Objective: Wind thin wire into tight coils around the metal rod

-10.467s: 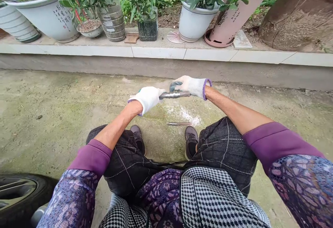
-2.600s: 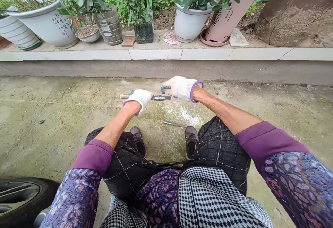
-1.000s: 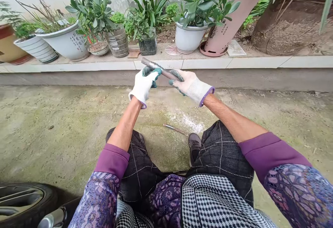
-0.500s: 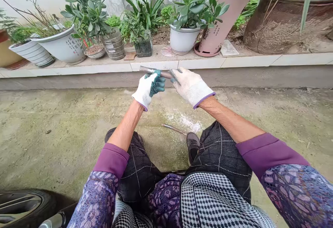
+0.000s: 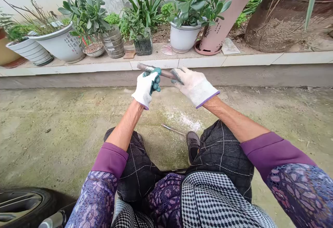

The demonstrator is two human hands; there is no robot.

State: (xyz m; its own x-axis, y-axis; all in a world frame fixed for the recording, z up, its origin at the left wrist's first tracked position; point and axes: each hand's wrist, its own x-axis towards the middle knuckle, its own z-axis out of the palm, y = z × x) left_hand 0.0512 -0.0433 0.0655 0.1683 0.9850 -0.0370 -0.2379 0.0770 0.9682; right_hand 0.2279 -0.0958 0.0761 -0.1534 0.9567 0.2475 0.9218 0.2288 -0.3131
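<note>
Both my hands wear white gloves with green palms and purple cuffs. My left hand (image 5: 147, 85) is wrapped round a short grey metal rod (image 5: 163, 73) held level in front of me. My right hand (image 5: 194, 84) grips the rod's right end, fingers closed over it. The rod's left tip sticks out past my left glove. A second thin metal rod (image 5: 173, 129) lies on the concrete ground between my feet, beside a patch of white powder (image 5: 186, 119).
I sit with my knees apart, one dark shoe (image 5: 193, 141) by the lying rod. A low tiled ledge (image 5: 161, 63) ahead carries several potted plants, among them a white pot (image 5: 183, 38) and a tall pink pot (image 5: 221, 19). A tyre (image 5: 23, 210) shows at lower left.
My hands rose from low over the ground to chest height with the rod. Over the last second the rod levelled out and my right hand turned palm down over its end.
</note>
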